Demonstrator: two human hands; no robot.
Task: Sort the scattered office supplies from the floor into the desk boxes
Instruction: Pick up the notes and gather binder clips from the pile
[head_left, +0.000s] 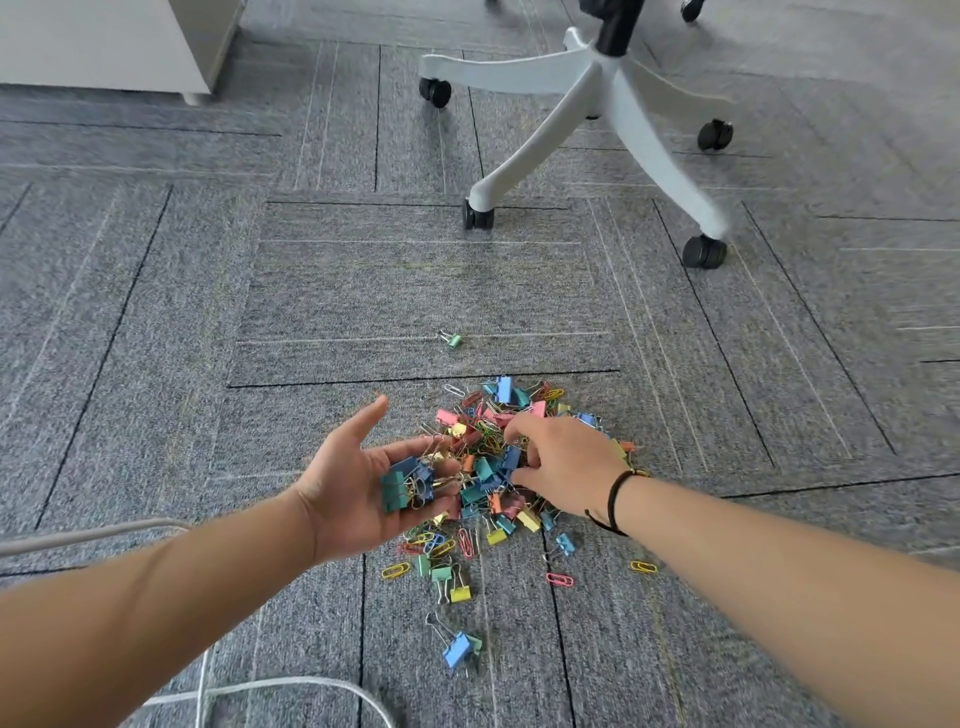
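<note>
Nearest, white cables (291, 686) lie at the lower left of the grey carpet (156, 322), with a blue binder clip (457, 649) and a few stray paper clips (560, 579) just beyond them. Mid-scene: left hand (358, 483) palm up, fingers cupped round a handful of blue and green binder clips (406, 483); right hand (563, 465), black wristband (613, 499), palm down over the mixed clip pile (493, 457), fingers curled into it, grasp cannot be told. Further off, a lone green binder clip (453, 340), then the white chair base (597, 114) at far right and white cabinet (104, 41) at far left.
</note>
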